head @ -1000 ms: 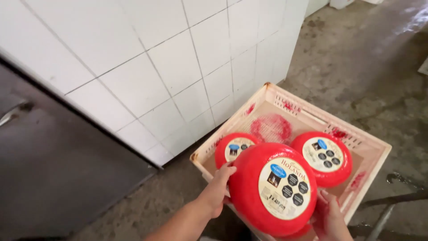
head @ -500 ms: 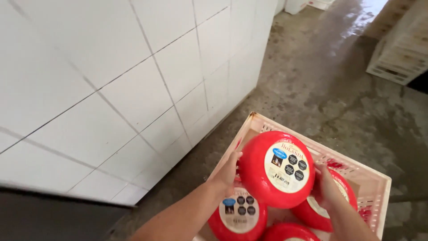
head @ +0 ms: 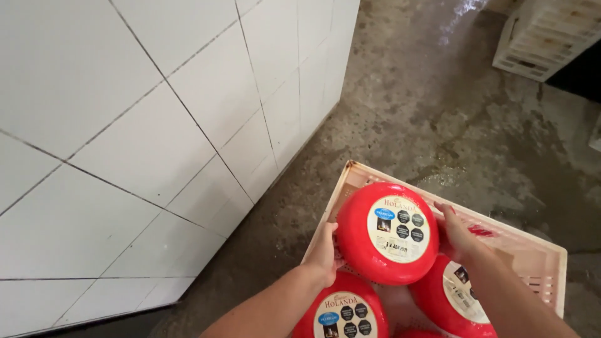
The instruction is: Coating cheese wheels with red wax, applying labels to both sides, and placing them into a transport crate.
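Lifted higher since a second ago, the red cheese wheel (head: 388,233) now sits above the crate's (head: 532,250) far rim. My left hand (head: 324,250) and right hand (head: 456,233) clasp its sides, fingers grasping it; two more wheels (head: 341,310) lie below.

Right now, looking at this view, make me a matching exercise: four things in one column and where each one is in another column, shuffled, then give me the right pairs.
Things:
1. Held red cheese wheel
2. Left hand
3. Cream plastic crate
4. White tiled wall

Places:
A. Fills the left of the view
B. On the concrete floor, with more red wheels in it
C. Between both hands, above the crate
D. On the held wheel's left edge

Pairs: 1-C, 2-D, 3-B, 4-A
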